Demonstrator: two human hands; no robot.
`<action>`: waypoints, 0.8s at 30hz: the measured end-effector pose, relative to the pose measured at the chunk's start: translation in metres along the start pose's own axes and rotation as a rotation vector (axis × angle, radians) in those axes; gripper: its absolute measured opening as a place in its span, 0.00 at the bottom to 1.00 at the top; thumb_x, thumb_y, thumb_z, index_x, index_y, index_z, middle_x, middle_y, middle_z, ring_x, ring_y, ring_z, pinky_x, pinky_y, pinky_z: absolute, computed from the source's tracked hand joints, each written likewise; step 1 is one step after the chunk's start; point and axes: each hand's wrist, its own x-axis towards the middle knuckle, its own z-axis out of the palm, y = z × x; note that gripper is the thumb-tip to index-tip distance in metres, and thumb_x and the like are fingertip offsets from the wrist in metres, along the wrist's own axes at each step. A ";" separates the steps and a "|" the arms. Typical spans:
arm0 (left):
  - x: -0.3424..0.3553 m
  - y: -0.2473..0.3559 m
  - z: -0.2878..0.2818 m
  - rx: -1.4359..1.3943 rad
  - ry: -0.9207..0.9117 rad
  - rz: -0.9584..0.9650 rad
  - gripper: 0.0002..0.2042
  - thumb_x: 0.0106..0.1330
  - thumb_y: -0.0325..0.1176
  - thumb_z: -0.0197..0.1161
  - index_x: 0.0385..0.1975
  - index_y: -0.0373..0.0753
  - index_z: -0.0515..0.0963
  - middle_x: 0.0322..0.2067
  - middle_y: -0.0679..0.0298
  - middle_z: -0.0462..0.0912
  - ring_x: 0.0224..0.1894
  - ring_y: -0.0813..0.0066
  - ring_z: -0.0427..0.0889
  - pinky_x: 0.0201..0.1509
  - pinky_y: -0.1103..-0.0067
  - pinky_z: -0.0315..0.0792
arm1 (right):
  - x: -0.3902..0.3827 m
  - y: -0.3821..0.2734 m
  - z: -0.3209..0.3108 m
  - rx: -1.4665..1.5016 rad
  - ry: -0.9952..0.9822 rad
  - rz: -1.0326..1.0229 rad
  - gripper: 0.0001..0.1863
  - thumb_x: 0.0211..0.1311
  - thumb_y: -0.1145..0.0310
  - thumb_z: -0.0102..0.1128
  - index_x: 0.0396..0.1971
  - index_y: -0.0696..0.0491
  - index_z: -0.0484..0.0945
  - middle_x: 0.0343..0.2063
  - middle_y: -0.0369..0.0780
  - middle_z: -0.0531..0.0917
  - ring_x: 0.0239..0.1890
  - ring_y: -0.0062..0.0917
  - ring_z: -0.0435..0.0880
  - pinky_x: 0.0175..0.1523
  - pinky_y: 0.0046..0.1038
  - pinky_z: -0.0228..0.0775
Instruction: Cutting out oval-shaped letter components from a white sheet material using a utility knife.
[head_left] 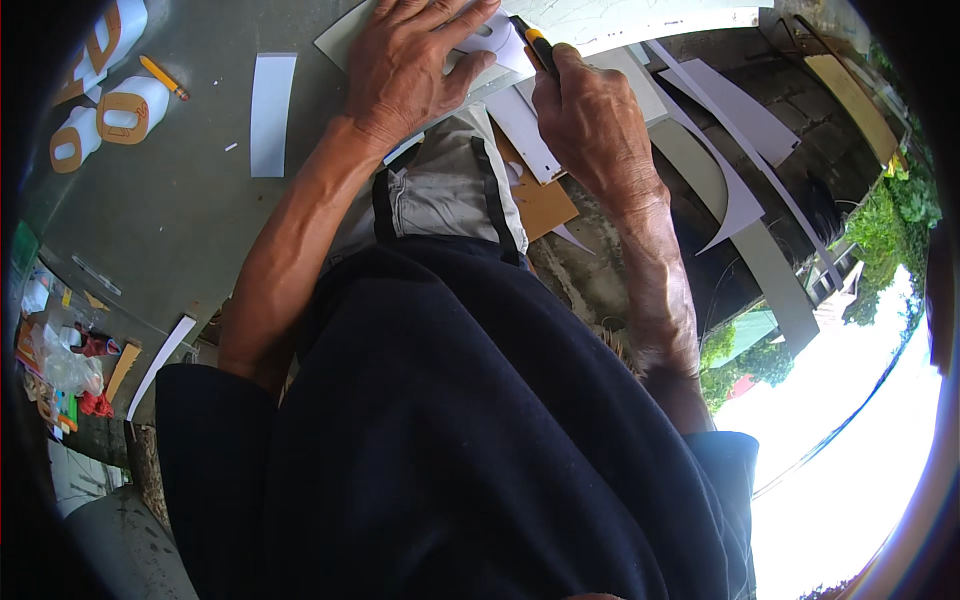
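My right hand (pixel 598 125) is closed around a black and yellow utility knife (pixel 537 44), its tip on a white sheet piece (pixel 507 45) near the top edge. My left hand (pixel 410 75) lies flat with its fingers stretched out, pressing on that piece and on the pale board (pixel 342 38) beneath. The fingertips reach the upper edge of the picture. A small rounded opening shows in the white piece beside the left fingers. A larger white sheet (pixel 640 22) extends to the right past the knife.
Cut rounded white and brown shapes (pixel 133 108) lie at the far left beside a yellow pencil (pixel 163 77). A white strip (pixel 271 115) rests on the grey tabletop (pixel 200 200). Curved white offcuts (pixel 735 195) and a brown piece (pixel 548 200) are at the right. Assorted clutter (pixel 70 360) sits lower left.
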 end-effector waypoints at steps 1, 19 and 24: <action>0.001 0.000 0.001 -0.004 0.013 -0.003 0.24 0.71 0.49 0.61 0.57 0.37 0.82 0.64 0.52 0.78 0.73 0.45 0.66 0.78 0.52 0.55 | -0.001 0.000 0.001 0.000 -0.001 0.001 0.12 0.72 0.65 0.55 0.40 0.60 0.78 0.21 0.54 0.84 0.27 0.51 0.87 0.36 0.49 0.79; 0.002 0.000 0.004 -0.021 0.050 -0.032 0.25 0.73 0.52 0.58 0.54 0.35 0.84 0.62 0.50 0.80 0.72 0.43 0.68 0.76 0.50 0.56 | -0.010 -0.014 0.016 0.123 0.005 0.098 0.13 0.67 0.69 0.55 0.37 0.67 0.75 0.24 0.59 0.84 0.29 0.56 0.88 0.37 0.51 0.81; 0.001 0.001 0.006 -0.027 0.061 -0.032 0.26 0.74 0.53 0.56 0.54 0.35 0.84 0.62 0.50 0.80 0.71 0.42 0.69 0.76 0.50 0.56 | -0.013 -0.023 0.022 0.140 0.041 0.151 0.12 0.66 0.70 0.56 0.36 0.67 0.74 0.23 0.59 0.84 0.29 0.56 0.88 0.36 0.50 0.81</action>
